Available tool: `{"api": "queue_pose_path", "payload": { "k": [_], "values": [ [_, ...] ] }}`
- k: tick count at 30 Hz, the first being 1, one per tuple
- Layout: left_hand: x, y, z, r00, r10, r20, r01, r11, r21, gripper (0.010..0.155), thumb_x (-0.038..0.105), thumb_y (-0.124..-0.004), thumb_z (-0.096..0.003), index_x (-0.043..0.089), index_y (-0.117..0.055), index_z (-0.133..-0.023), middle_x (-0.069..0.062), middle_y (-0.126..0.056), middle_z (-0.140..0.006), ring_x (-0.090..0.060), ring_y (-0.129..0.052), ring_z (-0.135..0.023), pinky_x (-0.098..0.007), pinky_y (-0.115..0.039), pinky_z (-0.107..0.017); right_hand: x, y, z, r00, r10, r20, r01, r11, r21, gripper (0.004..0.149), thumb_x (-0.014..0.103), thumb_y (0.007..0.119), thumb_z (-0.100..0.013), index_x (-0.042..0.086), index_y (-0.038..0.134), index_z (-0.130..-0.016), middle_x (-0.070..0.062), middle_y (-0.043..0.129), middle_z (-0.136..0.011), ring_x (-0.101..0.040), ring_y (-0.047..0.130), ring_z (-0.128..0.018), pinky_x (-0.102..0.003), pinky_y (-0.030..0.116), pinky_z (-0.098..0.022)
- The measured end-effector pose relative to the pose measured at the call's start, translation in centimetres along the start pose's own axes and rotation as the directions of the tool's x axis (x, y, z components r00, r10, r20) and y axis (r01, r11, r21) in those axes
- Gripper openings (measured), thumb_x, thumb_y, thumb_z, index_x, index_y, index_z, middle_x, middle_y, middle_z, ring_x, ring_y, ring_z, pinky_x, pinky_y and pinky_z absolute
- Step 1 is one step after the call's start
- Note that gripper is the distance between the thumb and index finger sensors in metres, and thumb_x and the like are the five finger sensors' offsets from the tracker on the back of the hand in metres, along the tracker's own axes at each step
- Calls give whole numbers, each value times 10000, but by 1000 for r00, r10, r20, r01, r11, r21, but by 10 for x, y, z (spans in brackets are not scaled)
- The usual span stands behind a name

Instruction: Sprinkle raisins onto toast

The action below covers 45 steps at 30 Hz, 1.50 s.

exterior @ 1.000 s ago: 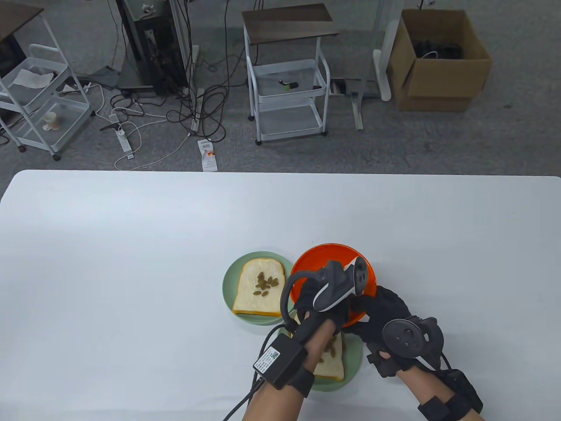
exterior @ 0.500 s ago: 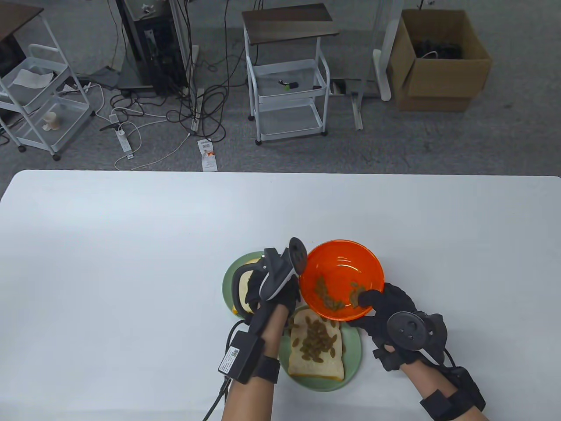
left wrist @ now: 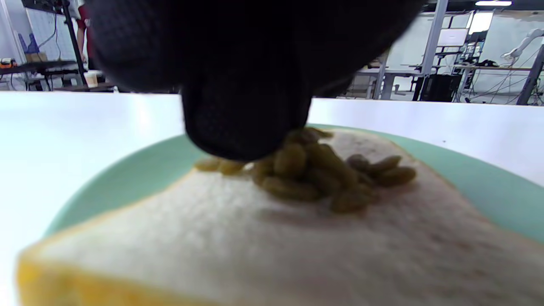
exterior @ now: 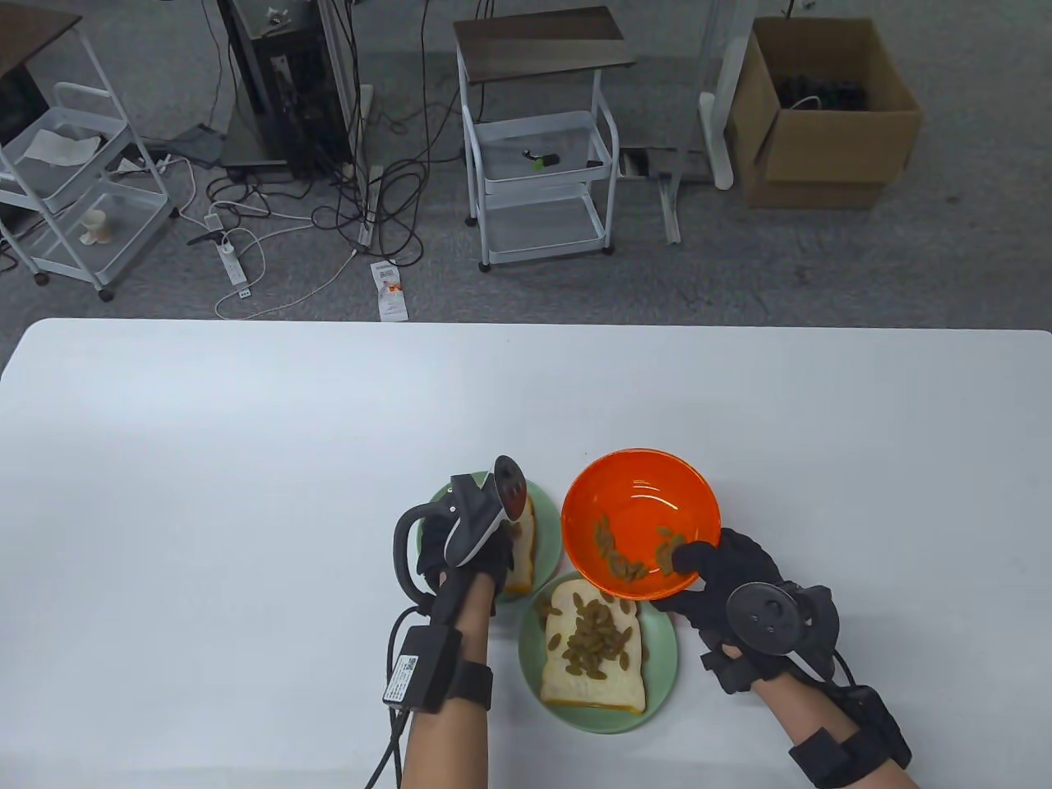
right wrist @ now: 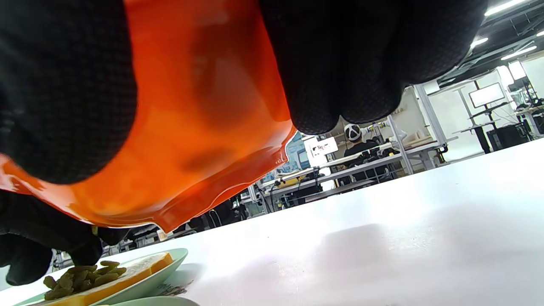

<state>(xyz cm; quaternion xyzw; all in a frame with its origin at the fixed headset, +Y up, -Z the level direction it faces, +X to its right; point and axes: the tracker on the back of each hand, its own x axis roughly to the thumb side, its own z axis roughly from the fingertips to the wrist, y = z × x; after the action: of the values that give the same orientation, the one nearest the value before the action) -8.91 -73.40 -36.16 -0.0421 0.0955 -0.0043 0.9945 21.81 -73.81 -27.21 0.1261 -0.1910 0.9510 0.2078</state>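
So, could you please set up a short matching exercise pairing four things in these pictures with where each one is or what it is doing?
Things:
1. orange bowl
2. left hand
3. near toast
4. right hand

States:
A. lies on the green plate nearest the person, heaped with raisins
B. grips the bowl's rim
C. held tilted off the table
D. fingers down on the far toast's raisins

Pairs: 1-C, 2-D, 3-A, 4-B

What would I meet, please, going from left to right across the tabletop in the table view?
Left hand → near toast heaped with raisins → orange bowl → right hand.
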Motion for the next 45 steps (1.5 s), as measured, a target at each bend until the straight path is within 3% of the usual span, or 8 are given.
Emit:
{"api": "queue_pose_path", "payload": {
  "k": [4, 9, 14, 19, 24, 29, 33, 45],
  "values": [
    [4, 6, 9, 995, -95, 5, 94, 989, 116, 519, 529, -1010, -326, 408, -920, -823, 141, -1082, -623, -53, -1120, -360, -240, -963, -290, 0, -1, 0, 1000, -4, 0, 4, 1000, -5, 653, 567, 1062, -188, 159, 951, -686, -302, 972, -730, -536, 923, -708, -663, 722, -528],
    [27, 36, 34, 995, -1, 95, -12, 990, 142, 535, 610, -870, -409, 414, -856, -907, 37, -903, -967, -153, -1064, -664, -340, -924, -501, 0, -1, 0, 1000, -6, -4, 6, 1000, -6, 652, 566, 1062, -190, 159, 950, -687, -301, 970, -734, -535, 923, -708, -663, 721, -527],
    [83, 59, 65, 936, 38, 349, -38, 999, -6, 718, 657, -900, -390, 370, -753, -1032, -9, -797, -1082, -221, -989, -812, -406, -874, -608, 1, -1, 1, 1000, -11, 2, 11, 1000, -7, 653, 568, 1061, -191, 159, 950, -688, -303, 970, -731, -533, 922, -710, -663, 722, -527],
    [136, 47, 74, 908, -242, 341, 315, 933, -176, 885, 695, -909, -361, 289, -645, -1102, -89, -726, -1121, -211, -1023, -784, -355, -919, -605, 6, -4, 3, 999, -34, 22, 35, 999, -28, 647, 555, 1079, -162, 180, 954, -675, -292, 973, -732, -527, 927, -710, -661, 728, -526],
    [152, 38, 64, 938, -221, 266, 306, 889, -341, 833, 539, -927, -431, 228, -578, -1121, -157, -674, -1115, -175, -1065, -701, -283, -967, -533, 13, -9, 6, 994, -107, -9, 106, 993, -52, 629, 535, 1098, -122, 218, 959, -647, -285, 979, -723, -521, 932, -708, -659, 733, -524],
    [161, 41, 69, 929, -240, 283, 306, 927, -217, 700, 470, -957, -422, 261, -709, -1042, -16, -916, -917, -116, -1099, -613, -221, -994, -464, 2, -10, 5, 982, -178, -71, 173, 982, -70, 621, 526, 1105, -113, 230, 958, -639, -287, 978, -720, -524, 931, -706, -660, 733, -522],
    [162, 44, 74, 922, -241, 302, 274, 959, -72, 536, 478, -997, -381, 353, -853, -883, 42, -1001, -794, -115, -1121, -511, -218, -1004, -402, -3, -11, 5, 972, -212, -100, 204, 976, -81, 620, 521, 1107, -111, 231, 954, -638, -287, 974, -724, -525, 927, -711, -661, 731, -523],
    [120, 55, 62, 957, 0, 289, 5, 1000, -18, 459, 500, -1050, -320, 377, -959, -753, 62, -1074, -634, -68, -1147, -353, -179, -1023, -282, 9, -7, 3, 997, -79, -1, 79, 996, -30, 630, 543, 1082, -156, 178, 955, -654, -294, 977, -725, -529, 929, -708, -665, 726, -526]
  ]
}}
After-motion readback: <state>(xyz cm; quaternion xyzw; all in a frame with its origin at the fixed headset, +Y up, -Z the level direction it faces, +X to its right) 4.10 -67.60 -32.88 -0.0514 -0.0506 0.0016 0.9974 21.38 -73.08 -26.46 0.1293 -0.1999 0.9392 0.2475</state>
